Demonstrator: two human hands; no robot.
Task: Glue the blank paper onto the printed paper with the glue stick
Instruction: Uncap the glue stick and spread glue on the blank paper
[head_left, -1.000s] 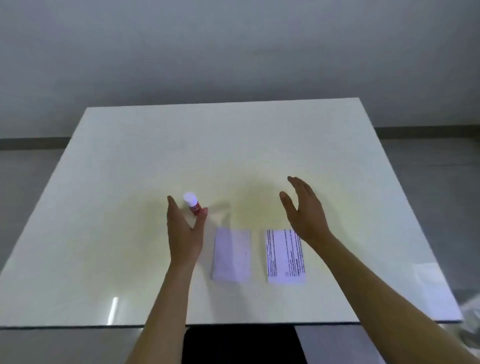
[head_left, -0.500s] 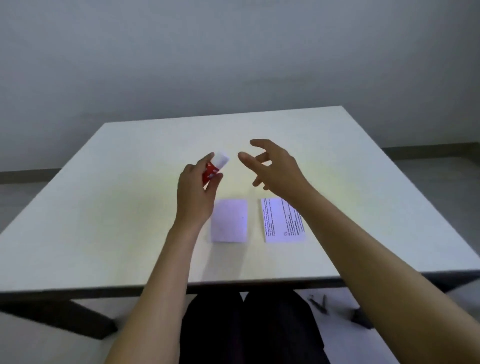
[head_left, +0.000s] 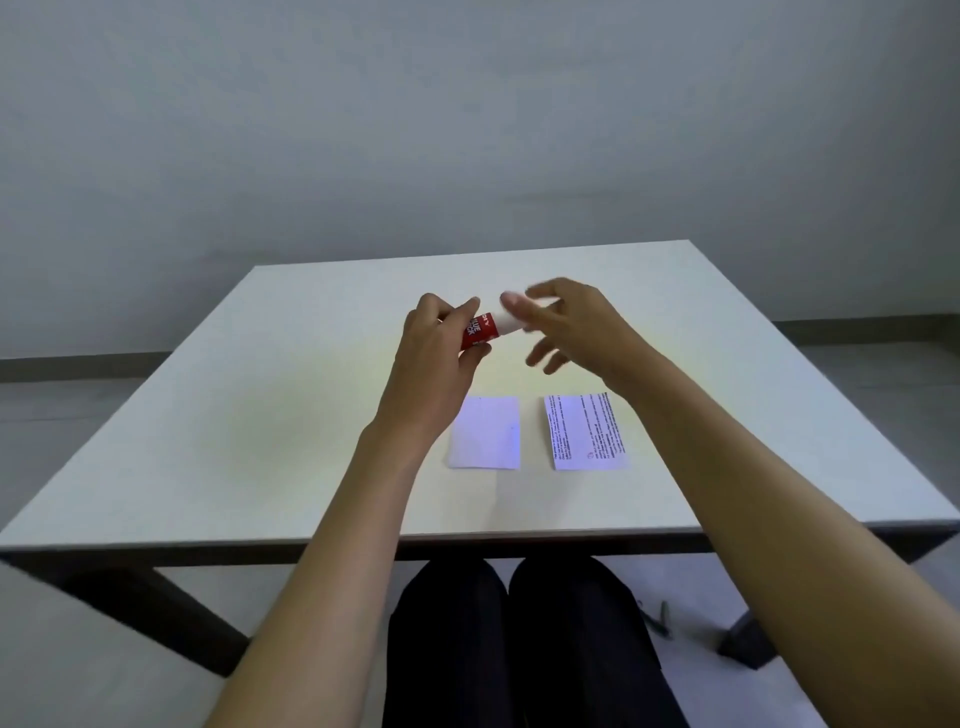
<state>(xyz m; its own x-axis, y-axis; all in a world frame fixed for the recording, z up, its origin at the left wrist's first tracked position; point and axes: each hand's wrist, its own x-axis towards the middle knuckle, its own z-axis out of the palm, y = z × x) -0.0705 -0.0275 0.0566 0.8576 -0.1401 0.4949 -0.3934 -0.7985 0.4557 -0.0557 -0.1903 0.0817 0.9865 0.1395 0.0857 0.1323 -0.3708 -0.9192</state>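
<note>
My left hand (head_left: 434, 358) grips the red body of the glue stick (head_left: 480, 330) and holds it on its side above the table. Its white cap (head_left: 508, 320) points right, into the thumb and fingers of my right hand (head_left: 576, 327), which close around it; the motion blur hides how firm that hold is. The blank paper (head_left: 485, 432) lies flat on the table below my hands. The printed paper (head_left: 586, 431) lies just to its right, a narrow gap apart, partly under my right forearm.
The white table (head_left: 234, 441) reaches to a plain grey wall. Its near edge (head_left: 208, 545) runs across above my knees. Dark table legs (head_left: 171, 608) stand at both lower sides.
My left hand picked the glue stick off the table and raised it. My right hand moved left from over the printed paper and reached the white cap. The camera tilted up.
</note>
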